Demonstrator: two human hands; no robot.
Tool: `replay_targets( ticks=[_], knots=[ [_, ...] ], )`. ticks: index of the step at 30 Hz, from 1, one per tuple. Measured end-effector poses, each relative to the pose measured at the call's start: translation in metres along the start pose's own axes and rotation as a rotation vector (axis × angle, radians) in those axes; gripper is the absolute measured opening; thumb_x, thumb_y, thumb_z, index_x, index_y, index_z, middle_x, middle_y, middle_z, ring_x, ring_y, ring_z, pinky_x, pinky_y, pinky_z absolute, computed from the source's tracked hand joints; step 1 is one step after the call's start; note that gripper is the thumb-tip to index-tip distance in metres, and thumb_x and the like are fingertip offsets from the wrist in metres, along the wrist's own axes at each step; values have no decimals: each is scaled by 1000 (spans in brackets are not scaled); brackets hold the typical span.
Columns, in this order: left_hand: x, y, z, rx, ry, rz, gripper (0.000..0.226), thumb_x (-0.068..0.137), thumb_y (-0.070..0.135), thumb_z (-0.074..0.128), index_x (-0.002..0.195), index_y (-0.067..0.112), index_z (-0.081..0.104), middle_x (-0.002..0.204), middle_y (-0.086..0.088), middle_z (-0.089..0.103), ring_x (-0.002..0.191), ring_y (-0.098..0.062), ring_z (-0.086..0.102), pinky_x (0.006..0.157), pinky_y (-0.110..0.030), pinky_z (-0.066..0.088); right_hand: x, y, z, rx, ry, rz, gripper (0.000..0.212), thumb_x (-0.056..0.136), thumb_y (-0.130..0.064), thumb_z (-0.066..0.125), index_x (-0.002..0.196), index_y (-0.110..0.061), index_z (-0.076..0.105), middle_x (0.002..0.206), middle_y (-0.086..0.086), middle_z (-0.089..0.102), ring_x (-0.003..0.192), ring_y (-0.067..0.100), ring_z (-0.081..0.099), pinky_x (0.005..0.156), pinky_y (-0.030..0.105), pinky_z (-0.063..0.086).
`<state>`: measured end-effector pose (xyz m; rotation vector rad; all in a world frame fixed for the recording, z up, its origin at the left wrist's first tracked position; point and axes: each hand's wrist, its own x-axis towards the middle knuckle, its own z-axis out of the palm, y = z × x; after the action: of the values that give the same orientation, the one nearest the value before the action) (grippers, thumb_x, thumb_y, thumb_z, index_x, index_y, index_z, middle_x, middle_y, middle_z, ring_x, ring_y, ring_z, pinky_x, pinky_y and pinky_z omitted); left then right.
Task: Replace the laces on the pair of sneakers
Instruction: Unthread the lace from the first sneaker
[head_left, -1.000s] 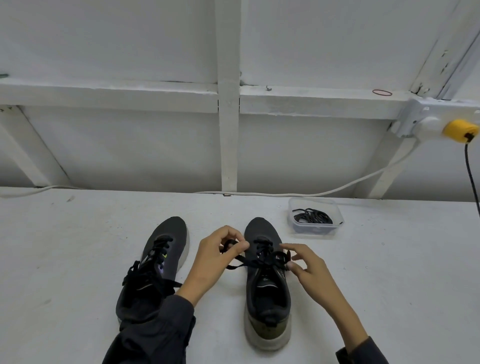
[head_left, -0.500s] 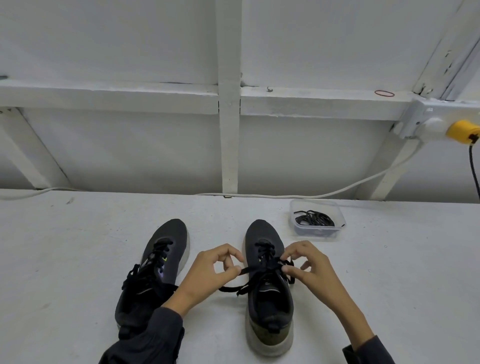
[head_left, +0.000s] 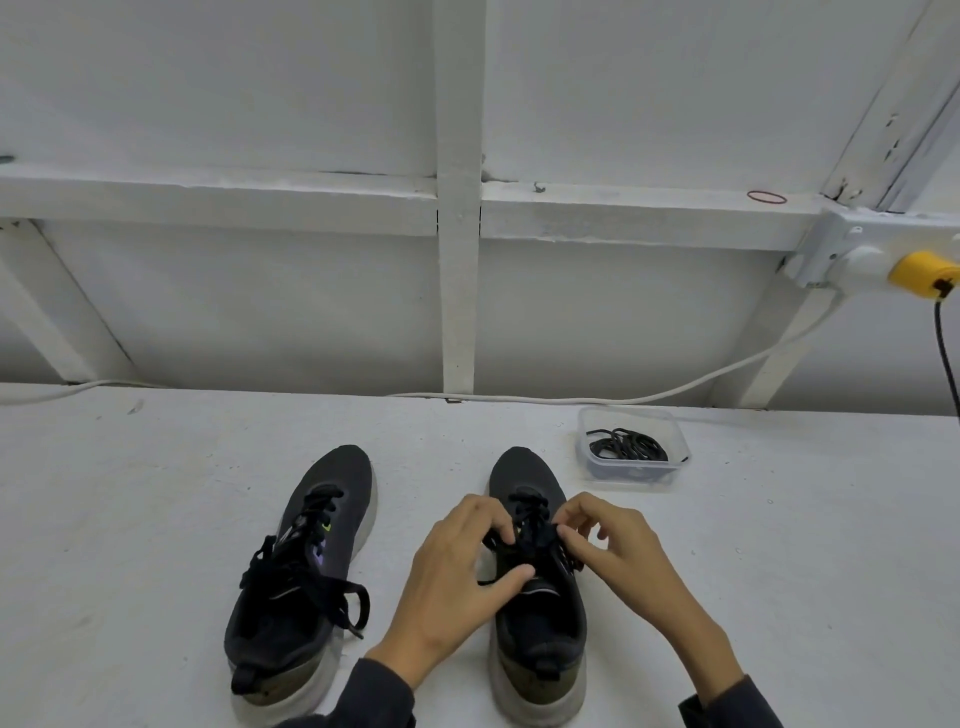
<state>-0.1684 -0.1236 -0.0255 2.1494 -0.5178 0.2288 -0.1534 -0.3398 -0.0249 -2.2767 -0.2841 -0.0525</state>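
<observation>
Two dark grey sneakers with pale soles stand side by side on the white table, toes pointing away from me. The left sneaker (head_left: 306, 566) has a black lace hanging loose over its side. Over the right sneaker (head_left: 535, 613) both hands work at the black lace (head_left: 530, 525). My left hand (head_left: 457, 577) curls over the shoe's left side, fingertips pinching the lace. My right hand (head_left: 618, 551) pinches the lace from the right side. The fingers hide part of the lace.
A clear plastic tub (head_left: 675, 439) with a coil of black laces (head_left: 626, 447) sits behind the right sneaker. A white cable (head_left: 571, 399) runs along the table's back edge below a white framed wall. A socket with a yellow plug (head_left: 922, 270) is at the right.
Both hands have closed in over the middle of the right sneaker. The lace end, stretched out to the left before, is now gathered at the shoe.
</observation>
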Motion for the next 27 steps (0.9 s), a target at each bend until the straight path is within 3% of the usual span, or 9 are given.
replay_targets(
  ticks=[3, 6, 11, 16, 22, 27],
  knots=[
    [-4, -4, 0, 135, 49, 35, 20, 77, 50, 67, 76, 35, 55, 106, 25, 52, 103, -2, 52, 86, -17, 39, -1, -1, -1, 28, -13, -47, 22, 93, -19, 62, 93, -40, 66, 90, -21, 69, 86, 8, 63, 71, 17, 44],
    [-6, -8, 1, 163, 64, 29, 23, 79, 55, 65, 73, 33, 62, 108, 26, 55, 106, 1, 50, 89, -16, 36, -3, -4, -1, 103, -25, -81, 15, 90, -25, 69, 96, -38, 71, 96, -20, 69, 92, 9, 63, 78, 14, 45],
    [-5, -13, -1, 81, -2, 11, 25, 84, 57, 59, 77, 33, 64, 114, 29, 53, 116, 1, 46, 97, -16, 29, -1, -1, -2, 114, 19, -54, 14, 89, -21, 71, 79, -30, 71, 86, -15, 70, 86, 11, 64, 76, 31, 50],
    [-5, -17, -3, 45, -60, -16, 24, 85, 58, 56, 83, 37, 66, 123, 28, 52, 124, -3, 44, 103, -24, 31, -3, -3, -3, 151, -52, -93, 18, 89, -11, 69, 91, -28, 75, 96, -13, 70, 92, 14, 66, 76, 29, 51],
    [-9, -14, -3, 80, -25, -66, 29, 79, 64, 58, 80, 37, 69, 121, 30, 53, 122, -1, 44, 99, -19, 32, -2, -5, -4, 171, -78, -49, 26, 88, -6, 69, 99, -28, 76, 100, -18, 71, 96, 8, 66, 81, 31, 53],
    [-11, -17, -3, 74, -19, -103, 21, 86, 56, 60, 91, 39, 71, 124, 31, 49, 125, 3, 39, 99, -18, 32, -6, -2, -5, 171, -57, -13, 27, 84, -1, 71, 93, -27, 75, 106, -17, 70, 103, 6, 63, 87, 31, 52]
  ],
)
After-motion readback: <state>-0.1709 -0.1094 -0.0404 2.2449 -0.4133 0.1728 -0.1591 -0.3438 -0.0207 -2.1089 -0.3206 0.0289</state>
